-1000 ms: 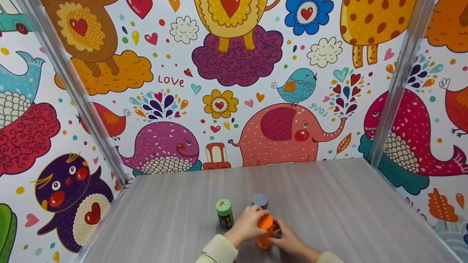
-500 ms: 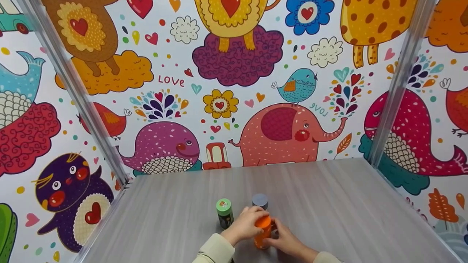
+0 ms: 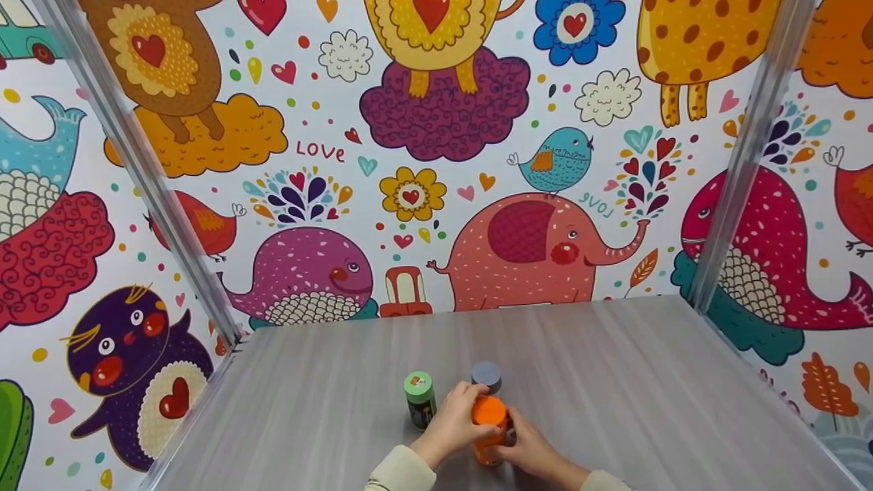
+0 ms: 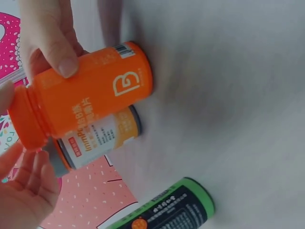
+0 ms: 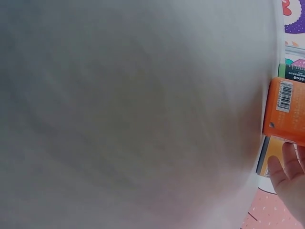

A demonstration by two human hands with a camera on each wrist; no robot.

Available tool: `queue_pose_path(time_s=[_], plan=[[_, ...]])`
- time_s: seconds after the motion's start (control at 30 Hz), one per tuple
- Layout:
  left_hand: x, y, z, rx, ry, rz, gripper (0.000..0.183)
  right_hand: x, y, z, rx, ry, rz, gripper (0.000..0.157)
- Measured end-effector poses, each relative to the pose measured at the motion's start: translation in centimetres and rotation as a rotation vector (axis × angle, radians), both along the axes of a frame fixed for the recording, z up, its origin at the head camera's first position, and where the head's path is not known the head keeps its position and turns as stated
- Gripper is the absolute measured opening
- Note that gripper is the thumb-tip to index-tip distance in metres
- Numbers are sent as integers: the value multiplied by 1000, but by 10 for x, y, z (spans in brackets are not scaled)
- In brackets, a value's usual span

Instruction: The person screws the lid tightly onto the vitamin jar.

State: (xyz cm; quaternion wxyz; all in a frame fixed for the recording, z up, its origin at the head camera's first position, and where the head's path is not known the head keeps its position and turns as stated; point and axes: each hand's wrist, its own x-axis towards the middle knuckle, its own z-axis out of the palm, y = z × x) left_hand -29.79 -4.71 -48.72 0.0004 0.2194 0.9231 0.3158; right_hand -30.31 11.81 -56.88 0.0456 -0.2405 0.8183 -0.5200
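An orange pill bottle (image 3: pixel 488 450) with a matching orange cap (image 3: pixel 489 410) stands near the front of the table. My right hand (image 3: pixel 535 447) grips its body from the right, thumb on the near side. My left hand (image 3: pixel 450 421) reaches over from the left and pinches the cap between thumb and fingers. Between cap and shoulder, the left wrist view shows the bottle's narrow neck. Just behind is a grey-capped bottle (image 3: pixel 486 376) with an orange-and-white label (image 4: pixel 97 136). To the left stands a green-capped dark bottle (image 3: pixel 420 399).
The wood-grain table (image 3: pixel 327 395) stretches out behind and to both sides of the bottles. Cartoon-printed panels (image 3: pixel 409 239) enclose its back and sides, with metal posts (image 3: pixel 743 157) at the corners.
The orange bottle's top has shifted slightly left, and the left hand has moved a little with its fingers round the cap. The other two bottles have stayed put.
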Motion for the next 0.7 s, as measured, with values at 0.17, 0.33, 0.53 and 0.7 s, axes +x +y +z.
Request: queue_pose_path(time_s=[0.17, 0.33, 0.53, 0.7], plan=[[0, -2, -1, 6, 32, -67, 49, -1, 1, -2, -20, 52, 22, 56], [-2, -7, -1, 3, 43, -148, 46, 0, 1, -1, -6, 80, 15, 58], [-4, -13, 0, 8, 8, -219, 44, 0, 1, 1, -13, 50, 15, 63], [-2, -12, -4, 32, -30, -143, 54, 3, -1, 5, -18, 17, 26, 63]])
